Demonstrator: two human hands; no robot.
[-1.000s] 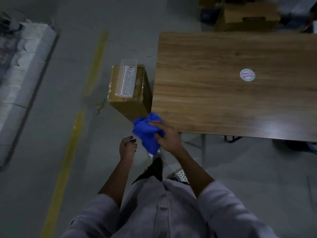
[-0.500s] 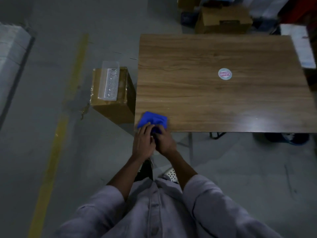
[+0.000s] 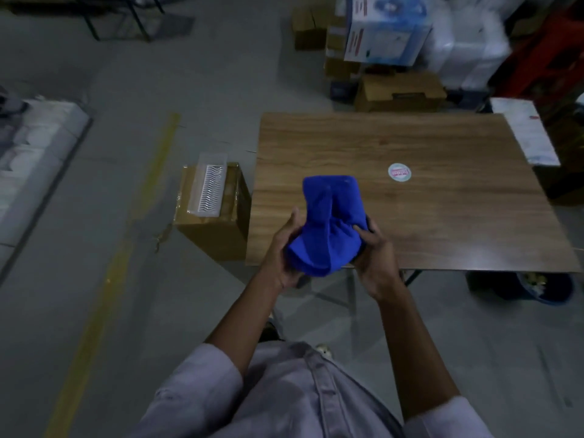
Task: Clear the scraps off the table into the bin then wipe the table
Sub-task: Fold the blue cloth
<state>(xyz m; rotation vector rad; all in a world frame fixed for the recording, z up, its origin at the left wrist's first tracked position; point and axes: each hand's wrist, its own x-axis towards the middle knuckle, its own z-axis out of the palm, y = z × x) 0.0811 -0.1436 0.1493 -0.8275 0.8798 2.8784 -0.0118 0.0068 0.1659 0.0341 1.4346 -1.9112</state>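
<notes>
Both the left hand (image 3: 281, 259) and right hand (image 3: 377, 260), fingers (image 3: 368, 227) curled round the blue cloth (image 3: 328, 216), have lifted it off the worktop (image 3: 442, 222) edge; no scraps visible, wiping likely next.

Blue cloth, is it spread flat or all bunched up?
Bunched up: the blue cloth bulges in folds, gripped by the left hand and right hand.
</notes>
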